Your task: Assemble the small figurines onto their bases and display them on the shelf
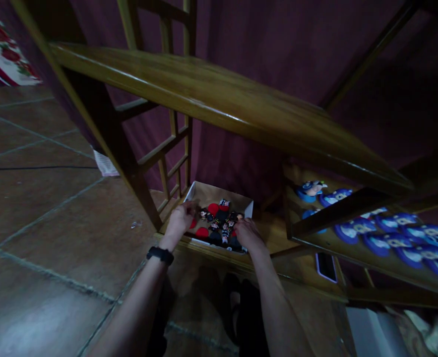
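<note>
A shallow cardboard box (233, 190) with white outer sides sits on the low wooden shelf ahead of me. Small dark-dressed figurines (215, 226) and several red round pieces (202, 232) lie jumbled inside it. My left hand (183, 216), with a dark band on the wrist, reaches over the box's left side. Its fingers look loosely apart, close to a red piece, and I see nothing held. At the right end of the box, my right hand (247, 233) is closed with fingertips down among the figurines. What it grips is hidden by the fingers and the dim light.
A thick wooden shelf board (211, 94) crosses above the box, with a lattice side panel (166, 148) at left. Blue-based figurines (390, 240) stand in rows on a raised shelf at right. A phone (326, 267) lies on the low shelf.
</note>
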`<state>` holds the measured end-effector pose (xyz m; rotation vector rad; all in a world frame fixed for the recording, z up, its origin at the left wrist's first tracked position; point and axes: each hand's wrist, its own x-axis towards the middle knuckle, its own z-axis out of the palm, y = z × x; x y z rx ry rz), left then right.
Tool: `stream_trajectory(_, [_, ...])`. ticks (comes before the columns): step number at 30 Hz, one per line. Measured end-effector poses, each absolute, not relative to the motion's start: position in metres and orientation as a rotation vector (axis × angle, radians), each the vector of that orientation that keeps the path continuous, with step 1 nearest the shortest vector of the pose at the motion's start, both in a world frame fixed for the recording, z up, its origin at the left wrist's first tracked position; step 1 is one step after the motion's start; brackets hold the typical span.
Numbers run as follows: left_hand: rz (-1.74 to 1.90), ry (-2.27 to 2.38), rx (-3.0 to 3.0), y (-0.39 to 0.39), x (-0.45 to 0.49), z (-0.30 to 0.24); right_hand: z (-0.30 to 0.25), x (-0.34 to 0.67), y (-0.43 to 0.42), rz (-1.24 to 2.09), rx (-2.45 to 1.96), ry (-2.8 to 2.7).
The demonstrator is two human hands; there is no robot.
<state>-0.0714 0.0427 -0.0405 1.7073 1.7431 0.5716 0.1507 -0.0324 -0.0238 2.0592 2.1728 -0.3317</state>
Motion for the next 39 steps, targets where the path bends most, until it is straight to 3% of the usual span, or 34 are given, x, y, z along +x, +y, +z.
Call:
stream_trajectory(9, [0.177, 1.876, 2.137, 0.021, -0.066, -0.043, -0.022, 0.143, -0.033, -0.412, 2.051, 2.129])
stream_trajectory(16, [0.521, 1.632, 1.828, 0.036, -0.056, -0.038, -0.02, 0.147, -0.033, -0.466, 2.106, 2.14])
stream_trajectory(20, [0.607, 1.721, 1.785, 0.043, -0.065, -0.03, -0.019, 0.15, -0.033, -0.517, 2.191, 2.135])
stream_trajectory(30, [0.009, 1.795, 2.143, 0.019, -0.058, -0.042, -0.009, 0.147, -0.031, -0.571, 2.222, 2.136])
stream_trajectory(39, [0.503, 1.807, 1.981, 0.034, -0.06, -0.019, -0.017, 0.151, -0.025, -0.543, 2.319, 2.157])
